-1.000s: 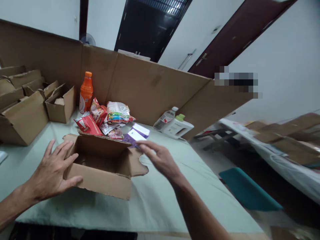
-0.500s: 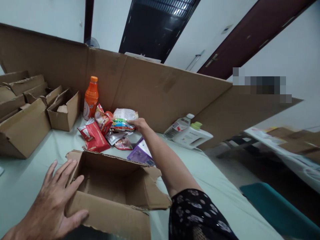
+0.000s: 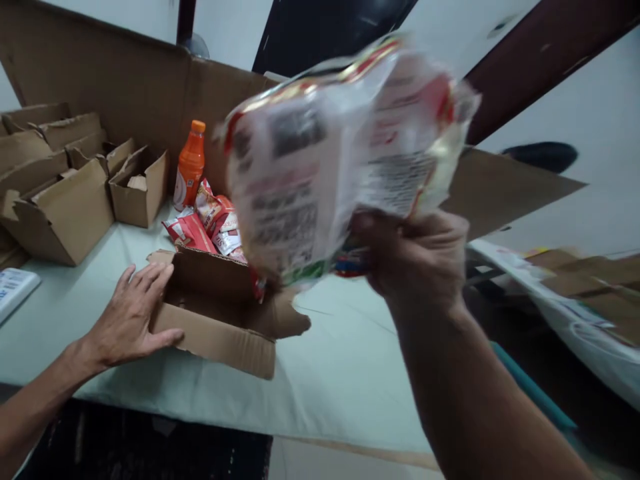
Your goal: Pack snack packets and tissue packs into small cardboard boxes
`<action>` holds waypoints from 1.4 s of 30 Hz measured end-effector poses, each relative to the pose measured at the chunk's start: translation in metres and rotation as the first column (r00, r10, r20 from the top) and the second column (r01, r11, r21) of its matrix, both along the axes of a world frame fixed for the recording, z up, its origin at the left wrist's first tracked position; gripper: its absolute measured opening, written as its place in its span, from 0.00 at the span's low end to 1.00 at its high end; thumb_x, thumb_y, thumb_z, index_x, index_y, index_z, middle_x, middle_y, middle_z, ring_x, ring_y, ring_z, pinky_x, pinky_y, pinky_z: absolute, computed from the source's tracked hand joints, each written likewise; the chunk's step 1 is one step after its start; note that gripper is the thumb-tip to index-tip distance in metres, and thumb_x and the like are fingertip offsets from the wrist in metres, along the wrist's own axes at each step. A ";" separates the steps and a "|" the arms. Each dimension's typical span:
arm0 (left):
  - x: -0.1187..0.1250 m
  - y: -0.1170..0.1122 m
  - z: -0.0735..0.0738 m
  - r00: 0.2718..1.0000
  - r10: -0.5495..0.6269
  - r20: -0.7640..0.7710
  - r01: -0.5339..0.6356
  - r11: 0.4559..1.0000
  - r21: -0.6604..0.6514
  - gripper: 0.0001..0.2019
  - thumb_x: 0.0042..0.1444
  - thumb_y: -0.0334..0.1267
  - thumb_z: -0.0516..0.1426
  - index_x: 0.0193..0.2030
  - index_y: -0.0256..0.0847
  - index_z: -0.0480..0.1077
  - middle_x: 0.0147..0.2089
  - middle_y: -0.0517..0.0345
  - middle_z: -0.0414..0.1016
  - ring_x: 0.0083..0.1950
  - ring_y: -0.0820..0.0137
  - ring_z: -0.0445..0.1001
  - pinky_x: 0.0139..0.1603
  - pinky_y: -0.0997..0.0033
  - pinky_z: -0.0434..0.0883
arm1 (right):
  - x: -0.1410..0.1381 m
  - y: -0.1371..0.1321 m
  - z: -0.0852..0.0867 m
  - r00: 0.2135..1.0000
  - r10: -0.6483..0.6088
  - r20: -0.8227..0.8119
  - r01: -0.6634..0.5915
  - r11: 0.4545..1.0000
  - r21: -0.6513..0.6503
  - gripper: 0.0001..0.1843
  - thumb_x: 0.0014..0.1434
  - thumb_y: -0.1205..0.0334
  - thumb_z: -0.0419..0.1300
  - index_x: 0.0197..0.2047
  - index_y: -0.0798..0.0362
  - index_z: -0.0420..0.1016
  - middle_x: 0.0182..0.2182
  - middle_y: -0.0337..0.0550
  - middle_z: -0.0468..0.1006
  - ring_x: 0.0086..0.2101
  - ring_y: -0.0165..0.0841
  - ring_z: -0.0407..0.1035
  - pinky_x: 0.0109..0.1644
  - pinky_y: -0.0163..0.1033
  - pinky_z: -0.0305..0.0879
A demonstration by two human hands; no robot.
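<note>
My right hand (image 3: pixel 415 260) grips a crinkled plastic food packet (image 3: pixel 325 167) by its lower edge, raised close to the camera. Its white back carries printed text and a dark square, with red and gold edges; motion blurs the print. An open cardboard box (image 3: pixel 215 340) stands at the table's front, partly below the packet. My left hand (image 3: pixel 137 313) holds the box's left end, thumb against the front wall and fingers over the side. Behind the box lie red snack bags (image 3: pixel 193 230) and a silver-white pouch (image 3: pixel 229 239), partly hidden by the packet.
An orange-capped bottle (image 3: pixel 190 167) stands behind the snacks. Several cardboard boxes (image 3: pixel 75 213) crowd the left, with a white device (image 3: pixel 17 290) nearer me. A tall cardboard screen (image 3: pixel 125 80) lines the back of the cloth-covered table (image 3: pixel 345 373).
My right hand has lifted the packet from the snack pile, up and towards the camera. My left hand remains at the box's left end. The view has shifted.
</note>
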State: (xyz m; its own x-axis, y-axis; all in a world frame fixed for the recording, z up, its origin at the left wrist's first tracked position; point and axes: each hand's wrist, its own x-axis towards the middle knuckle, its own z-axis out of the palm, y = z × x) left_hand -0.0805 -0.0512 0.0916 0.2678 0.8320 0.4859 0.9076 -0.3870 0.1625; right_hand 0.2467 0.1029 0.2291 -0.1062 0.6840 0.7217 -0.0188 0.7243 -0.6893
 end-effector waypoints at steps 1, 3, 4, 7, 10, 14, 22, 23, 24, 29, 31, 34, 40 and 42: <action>-0.001 0.000 -0.001 1.000 -0.001 0.009 0.001 1.000 0.009 0.49 0.61 0.63 0.59 0.79 0.38 0.43 0.73 0.33 0.62 0.72 0.41 0.64 0.74 0.33 0.56 | -0.004 -0.016 -0.003 0.998 0.014 0.063 -0.015 1.000 0.020 0.05 0.52 0.66 0.74 0.29 0.46 0.85 0.24 0.33 0.82 0.21 0.28 0.70 0.25 0.33 0.69; -0.002 0.001 -0.003 1.000 0.010 0.017 -0.010 1.000 0.023 0.52 0.60 0.63 0.60 0.79 0.38 0.40 0.72 0.33 0.64 0.71 0.41 0.66 0.73 0.32 0.57 | -0.013 -0.036 -0.015 0.970 0.044 0.238 -0.069 0.993 0.100 0.06 0.56 0.67 0.70 0.29 0.47 0.85 0.24 0.34 0.82 0.21 0.29 0.71 0.24 0.33 0.69; -0.002 0.001 -0.004 1.000 0.020 0.024 -0.020 1.000 0.021 0.53 0.59 0.63 0.61 0.79 0.38 0.40 0.72 0.32 0.64 0.70 0.41 0.66 0.73 0.32 0.57 | -0.018 -0.041 -0.023 0.943 0.048 0.329 -0.104 0.982 0.155 0.08 0.58 0.67 0.67 0.31 0.47 0.86 0.26 0.36 0.84 0.23 0.31 0.74 0.27 0.35 0.72; 0.000 0.000 -0.008 0.996 0.051 0.071 -0.050 0.999 -0.010 0.57 0.56 0.61 0.63 0.79 0.37 0.34 0.74 0.32 0.62 0.72 0.40 0.64 0.73 0.32 0.57 | -0.023 -0.042 -0.044 0.830 0.039 0.556 -0.216 0.942 0.257 0.15 0.62 0.68 0.58 0.41 0.47 0.87 0.40 0.43 0.88 0.38 0.37 0.82 0.42 0.40 0.79; 0.002 -0.001 -0.011 0.991 0.068 0.113 -0.064 0.997 -0.031 0.62 0.54 0.60 0.64 0.79 0.37 0.28 0.75 0.31 0.58 0.74 0.40 0.62 0.74 0.32 0.57 | -0.024 -0.037 -0.054 0.673 0.056 0.738 -0.256 0.953 0.161 0.21 0.63 0.68 0.54 0.48 0.46 0.87 0.47 0.45 0.87 0.46 0.39 0.82 0.51 0.43 0.78; 0.005 -0.001 -0.012 0.991 0.069 0.116 -0.062 0.996 -0.059 0.64 0.53 0.61 0.65 0.79 0.36 0.25 0.76 0.27 0.57 0.75 0.39 0.61 0.74 0.31 0.57 | -0.041 -0.034 -0.051 0.424 0.098 0.901 -0.207 0.978 -0.009 0.22 0.61 0.72 0.54 0.48 0.45 0.85 0.50 0.44 0.86 0.49 0.42 0.80 0.50 0.42 0.74; 0.002 -0.001 -0.012 0.995 0.017 0.096 -0.015 1.000 -0.021 0.58 0.57 0.59 0.64 0.80 0.38 0.31 0.76 0.28 0.55 0.76 0.40 0.58 0.74 0.31 0.56 | -0.089 -0.022 -0.069 -0.029 0.251 0.967 -0.196 0.948 -0.252 0.18 0.55 0.79 0.58 0.42 0.51 0.83 0.43 0.47 0.87 0.44 0.40 0.80 0.45 0.37 0.69; 0.001 -0.003 -0.011 0.993 0.006 0.116 -0.004 1.000 -0.017 0.57 0.58 0.58 0.64 0.80 0.40 0.33 0.77 0.30 0.55 0.77 0.40 0.57 0.75 0.32 0.55 | -0.087 -0.023 -0.069 -0.001 0.251 0.968 -0.217 0.945 -0.245 0.19 0.57 0.77 0.59 0.45 0.50 0.83 0.46 0.47 0.86 0.46 0.41 0.79 0.48 0.38 0.70; 0.000 -0.005 -0.010 0.989 -0.005 0.150 0.006 1.000 -0.011 0.55 0.59 0.58 0.64 0.80 0.41 0.34 0.77 0.31 0.53 0.77 0.41 0.55 0.75 0.32 0.55 | -0.083 -0.024 -0.068 0.039 0.244 0.969 -0.239 0.944 -0.228 0.19 0.59 0.75 0.60 0.50 0.50 0.82 0.50 0.48 0.85 0.49 0.41 0.78 0.51 0.40 0.71; -0.011 -0.021 -0.018 0.809 -0.010 0.587 -0.019 0.999 0.043 0.41 0.68 0.60 0.53 0.79 0.45 0.44 0.79 0.39 0.49 0.79 0.46 0.53 0.76 0.39 0.56 | -0.068 -0.035 -0.064 0.239 0.163 0.957 -0.283 0.955 -0.092 0.24 0.63 0.69 0.61 0.63 0.49 0.75 0.59 0.52 0.79 0.58 0.44 0.73 0.62 0.50 0.69; -0.016 -0.027 -0.026 0.700 -0.002 0.714 -0.044 0.998 0.047 0.37 0.70 0.60 0.48 0.79 0.46 0.45 0.78 0.39 0.52 0.78 0.47 0.56 0.75 0.39 0.59 | -0.070 -0.038 -0.070 0.217 0.160 0.963 -0.267 0.959 -0.099 0.22 0.64 0.73 0.58 0.59 0.49 0.78 0.56 0.51 0.82 0.55 0.44 0.76 0.58 0.49 0.71; -0.019 -0.033 -0.035 0.687 0.009 0.727 0.014 1.000 -0.026 0.43 0.67 0.65 0.50 0.80 0.45 0.43 0.78 0.36 0.53 0.77 0.44 0.57 0.73 0.37 0.62 | -0.077 -0.036 -0.079 0.103 0.225 0.969 -0.246 0.950 -0.195 0.25 0.61 0.79 0.53 0.53 0.51 0.82 0.51 0.51 0.84 0.52 0.44 0.78 0.54 0.48 0.73; -0.022 -0.021 -0.021 0.819 -0.024 0.573 0.116 0.985 -0.125 0.52 0.61 0.57 0.63 0.81 0.48 0.37 0.79 0.34 0.52 0.76 0.39 0.59 0.71 0.33 0.63 | -0.061 -0.020 -0.058 0.365 0.219 0.905 -0.251 0.959 -0.132 0.28 0.65 0.64 0.60 0.68 0.48 0.72 0.65 0.51 0.75 0.63 0.45 0.70 0.66 0.55 0.67; -0.021 -0.015 -0.013 0.836 -0.063 0.546 0.139 0.985 -0.100 0.49 0.61 0.50 0.63 0.81 0.50 0.38 0.78 0.36 0.55 0.76 0.40 0.60 0.72 0.33 0.63 | -0.046 -0.014 -0.044 0.441 0.190 0.877 -0.202 0.973 -0.109 0.25 0.67 0.63 0.58 0.66 0.44 0.73 0.64 0.46 0.76 0.61 0.43 0.71 0.66 0.55 0.68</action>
